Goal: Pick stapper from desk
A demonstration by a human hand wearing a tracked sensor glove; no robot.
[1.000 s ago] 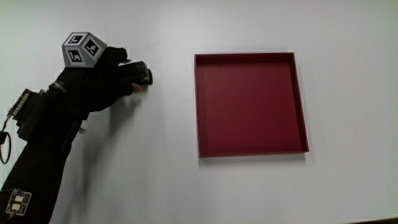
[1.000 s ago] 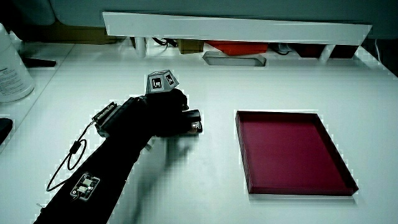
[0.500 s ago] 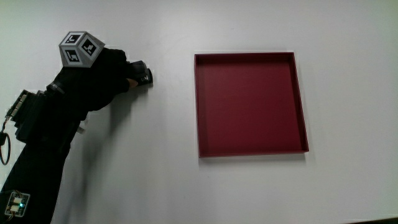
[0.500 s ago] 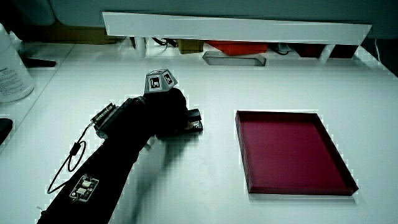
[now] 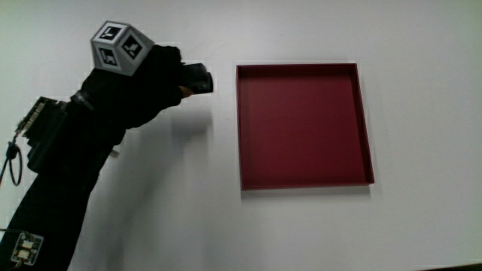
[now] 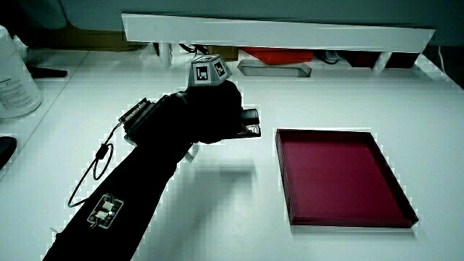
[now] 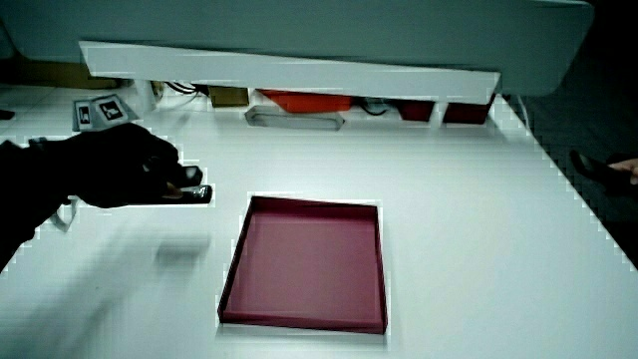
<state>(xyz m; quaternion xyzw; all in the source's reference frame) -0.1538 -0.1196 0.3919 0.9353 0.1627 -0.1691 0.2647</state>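
Note:
The black stapler (image 5: pixel 197 78) is held in the gloved hand (image 5: pixel 154 75), whose fingers are closed around it; only its end sticks out toward the red tray (image 5: pixel 303 124). Both side views show the stapler (image 6: pixel 250 122) (image 7: pixel 191 189) lifted off the white table, with its shadow on the surface underneath. The hand (image 6: pixel 214 112) (image 7: pixel 135 170) hangs above the table beside the tray, and the patterned cube (image 5: pixel 120 47) sits on its back.
The shallow square red tray (image 6: pixel 341 181) (image 7: pixel 304 264) has nothing in it. A low white partition (image 6: pixel 275 30) runs along the table's edge, with small items under it. A white bottle (image 6: pixel 13 76) stands near the table's edge beside the forearm.
The hand has lifted the stapler off the table and carried it toward the red tray. A shadow now shows on the table under it.

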